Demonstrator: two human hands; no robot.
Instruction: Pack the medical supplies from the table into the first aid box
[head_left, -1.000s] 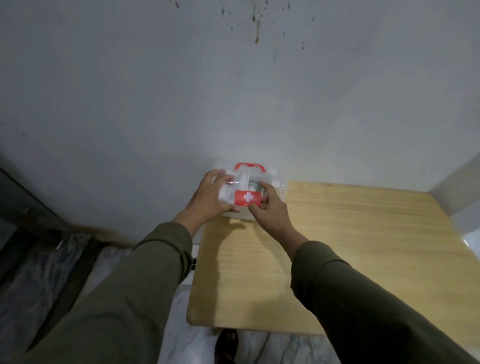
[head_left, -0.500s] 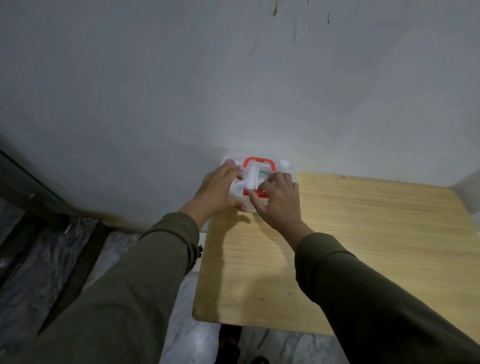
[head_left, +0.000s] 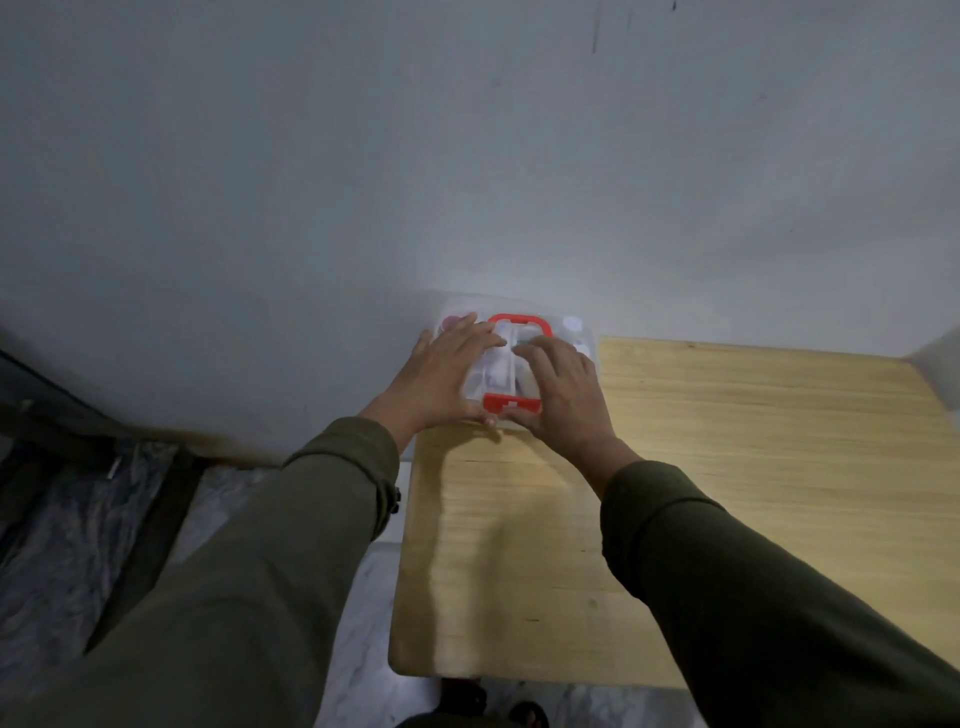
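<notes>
The clear plastic first aid box (head_left: 577, 332) stands at the far left corner of the wooden table (head_left: 737, 467), against the wall. Its lid is down, with a red handle (head_left: 519, 318) on top and a red latch with a white cross (head_left: 511, 402) at the front. Small items show dimly through the lid. My left hand (head_left: 447, 369) lies palm down on the left half of the lid, thumb at the front edge. My right hand (head_left: 563, 384) covers the right half, thumb beside the latch. No loose supplies show on the table.
A grey wall (head_left: 467, 156) rises right behind the box. Left of the table the marble floor (head_left: 78, 519) and a dark strip along the wall are below. My feet (head_left: 467, 701) show under the table's near edge.
The view tilted down, so the box now shows from above. My hands went from gripping its front and sides to lying flat on the lid, fingers stretched out.
</notes>
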